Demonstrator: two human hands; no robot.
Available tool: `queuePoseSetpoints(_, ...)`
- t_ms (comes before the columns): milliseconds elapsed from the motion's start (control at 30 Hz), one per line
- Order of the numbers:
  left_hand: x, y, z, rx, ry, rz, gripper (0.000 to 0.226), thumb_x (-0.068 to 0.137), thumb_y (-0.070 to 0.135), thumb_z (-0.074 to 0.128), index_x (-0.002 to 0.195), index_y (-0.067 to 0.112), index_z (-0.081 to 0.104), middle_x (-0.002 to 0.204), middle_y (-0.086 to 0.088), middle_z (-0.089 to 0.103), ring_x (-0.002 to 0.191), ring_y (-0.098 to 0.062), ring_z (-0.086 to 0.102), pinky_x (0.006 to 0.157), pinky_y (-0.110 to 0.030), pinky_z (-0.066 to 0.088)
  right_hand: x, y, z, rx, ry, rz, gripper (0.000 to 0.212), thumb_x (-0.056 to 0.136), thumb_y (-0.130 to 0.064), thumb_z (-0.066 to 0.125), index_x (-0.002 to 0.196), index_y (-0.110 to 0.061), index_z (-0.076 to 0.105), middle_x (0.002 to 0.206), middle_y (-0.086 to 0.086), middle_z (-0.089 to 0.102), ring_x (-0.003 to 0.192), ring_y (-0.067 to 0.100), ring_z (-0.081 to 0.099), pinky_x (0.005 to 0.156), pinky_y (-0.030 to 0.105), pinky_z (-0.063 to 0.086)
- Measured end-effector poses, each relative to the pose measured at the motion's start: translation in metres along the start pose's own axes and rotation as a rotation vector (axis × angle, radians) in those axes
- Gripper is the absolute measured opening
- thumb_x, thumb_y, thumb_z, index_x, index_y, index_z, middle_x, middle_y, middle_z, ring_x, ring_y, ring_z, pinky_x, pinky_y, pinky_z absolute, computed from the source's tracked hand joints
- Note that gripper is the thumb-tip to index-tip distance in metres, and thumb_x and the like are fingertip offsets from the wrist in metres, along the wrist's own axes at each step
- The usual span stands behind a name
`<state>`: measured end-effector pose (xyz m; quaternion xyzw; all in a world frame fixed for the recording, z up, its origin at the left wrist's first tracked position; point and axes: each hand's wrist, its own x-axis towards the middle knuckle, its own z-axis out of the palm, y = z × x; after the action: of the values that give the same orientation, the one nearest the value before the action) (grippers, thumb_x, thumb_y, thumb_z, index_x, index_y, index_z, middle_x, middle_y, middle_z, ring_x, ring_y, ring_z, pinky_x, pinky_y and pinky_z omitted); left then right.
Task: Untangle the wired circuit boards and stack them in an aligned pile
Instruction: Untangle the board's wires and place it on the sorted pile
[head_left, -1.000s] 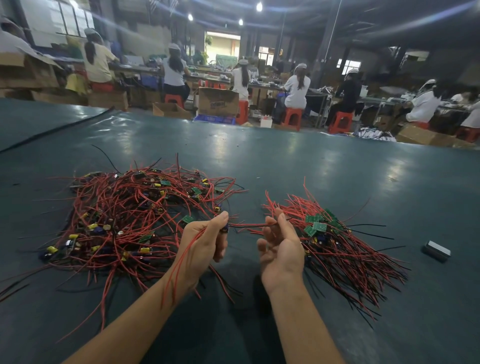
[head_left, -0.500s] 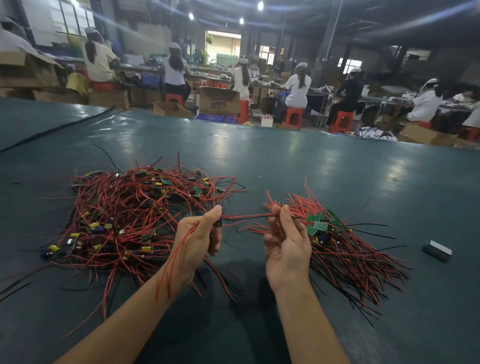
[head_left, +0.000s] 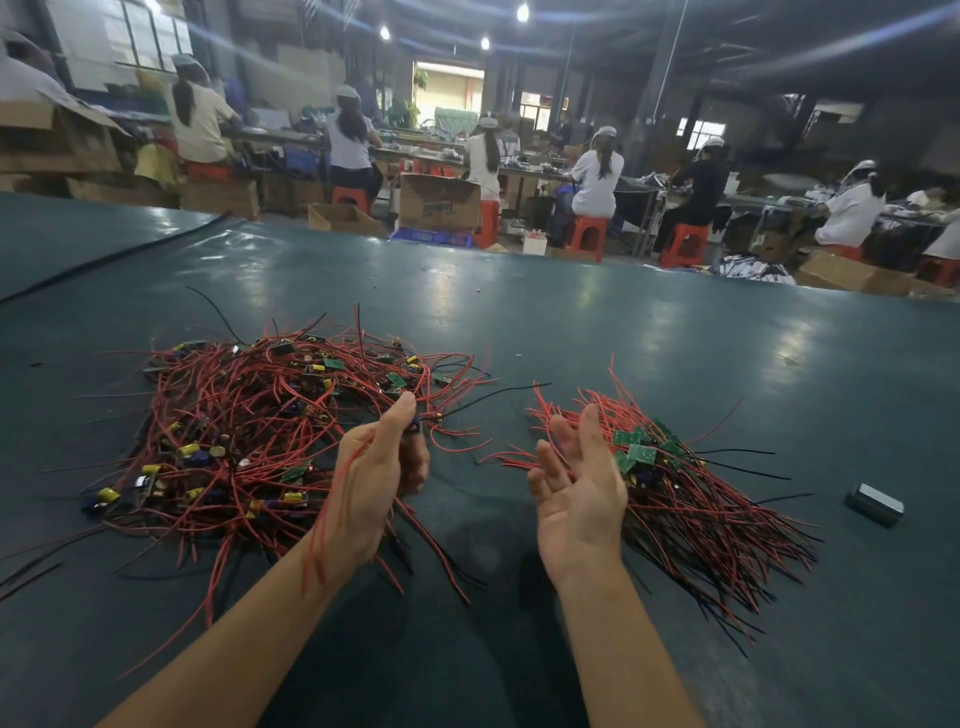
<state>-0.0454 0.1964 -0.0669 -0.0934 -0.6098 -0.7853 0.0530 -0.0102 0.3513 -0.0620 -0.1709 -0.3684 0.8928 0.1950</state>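
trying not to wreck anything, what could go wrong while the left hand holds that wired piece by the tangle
1. The left hand pinches a wired piece right at the tangled pile; a sharp pull might drag neighbours along or strain a wire joint.
2. The open right hand hovers beside the sorted pile; brushing it could knock its green boards out of line.

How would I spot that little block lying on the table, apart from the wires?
Start at the wide dark green table. Find the tidier wire pile on its right side, then look further right, past the wire tips. The small grey block lies there alone, the only thing without wires.
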Motion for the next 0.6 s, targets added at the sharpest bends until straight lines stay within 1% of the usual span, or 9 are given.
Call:
queuePoseSetpoints(67,-0.003,-0.002,0.006,0.048,-0.024,0.017,0.059,0.096,0.044,0.047,0.042,0.020,0.055,0.045,0.000,0.050,0.039,-0.012,0.044,0.042,-0.020,0.038,-0.006,0.010,0.007,-0.130,-0.044,0.088,0.050,0.063,-0.047,0.077,0.101,-0.016,0.068,0.078,-0.007,0.066,0.049,0.005,0.053,0.040,0.018,0.041)
queuePoseSetpoints(133,-0.006,-0.004,0.012,0.073,-0.058,0.026,0.055,0.088,0.050,0.048,0.045,0.017,0.056,0.045,-0.003,0.053,0.038,-0.012,0.046,0.041,-0.019,0.038,-0.014,0.023,0.013,-0.263,-0.162,0.154,0.050,0.054,-0.049,0.079,0.091,-0.015,0.073,0.065,-0.009,0.062,0.045,0.005,0.046,0.039,0.018,0.036)
queuePoseSetpoints(167,-0.008,-0.005,0.015,0.068,-0.080,0.031,0.052,0.086,0.050,0.049,0.048,0.016,0.058,0.046,-0.003,0.054,0.038,-0.011,0.047,0.041,-0.018,0.038,-0.019,0.029,0.016,-0.301,-0.225,0.173,0.044,0.055,-0.048,0.079,0.084,-0.015,0.076,0.064,-0.007,0.064,0.045,0.007,0.048,0.041,0.019,0.038)
queuePoseSetpoints(233,-0.010,-0.007,0.017,0.034,-0.125,0.037,0.049,0.086,0.045,0.051,0.056,0.007,0.060,0.048,-0.004,0.058,0.038,-0.010,0.053,0.040,-0.016,0.040,-0.027,0.038,0.021,-0.304,-0.292,0.196,0.025,0.064,-0.039,0.078,0.076,-0.018,0.079,0.069,0.001,0.072,0.051,0.012,0.061,0.047,0.022,0.047)
queuePoseSetpoints(267,-0.010,-0.007,0.017,0.030,-0.138,0.037,0.049,0.087,0.044,0.052,0.058,0.005,0.061,0.048,-0.005,0.059,0.039,-0.009,0.054,0.040,-0.015,0.040,-0.028,0.040,0.022,-0.286,-0.293,0.193,0.017,0.068,-0.035,0.077,0.075,-0.019,0.080,0.072,0.003,0.074,0.055,0.014,0.065,0.049,0.023,0.051)
queuePoseSetpoints(333,-0.010,-0.009,0.016,0.051,-0.155,0.033,0.050,0.087,0.043,0.051,0.061,0.003,0.064,0.050,-0.008,0.061,0.040,-0.010,0.053,0.040,-0.016,0.040,-0.027,0.040,0.022,-0.249,-0.280,0.179,0.011,0.069,-0.030,0.075,0.075,-0.021,0.080,0.075,0.004,0.074,0.059,0.016,0.066,0.052,0.026,0.053)
queuePoseSetpoints(433,-0.010,-0.010,0.017,0.082,-0.176,0.016,0.052,0.086,0.046,0.051,0.050,0.009,0.060,0.052,-0.018,0.056,0.038,-0.012,0.047,0.041,-0.019,0.037,-0.025,0.036,0.019,-0.213,-0.288,0.194,0.009,0.068,-0.028,0.075,0.073,-0.023,0.080,0.071,0.004,0.070,0.057,0.017,0.059,0.052,0.026,0.050)
queuePoseSetpoints(533,-0.010,-0.010,0.018,0.062,-0.179,-0.036,0.054,0.083,0.047,0.052,0.041,0.014,0.055,0.045,-0.011,0.050,0.035,-0.011,0.044,0.040,-0.017,0.036,-0.025,0.033,0.020,-0.161,-0.260,0.226,0.010,0.067,-0.023,0.077,0.074,-0.017,0.079,0.072,0.006,0.071,0.055,0.017,0.059,0.047,0.024,0.050)
queuePoseSetpoints(600,-0.009,-0.011,0.019,0.079,-0.196,-0.042,0.054,0.082,0.048,0.052,0.039,0.015,0.055,0.041,-0.004,0.048,0.035,-0.011,0.042,0.041,-0.017,0.036,-0.023,0.030,0.021,-0.105,-0.188,0.229,0.004,0.072,-0.016,0.078,0.073,-0.013,0.076,0.068,0.005,0.070,0.051,0.013,0.060,0.043,0.022,0.048)
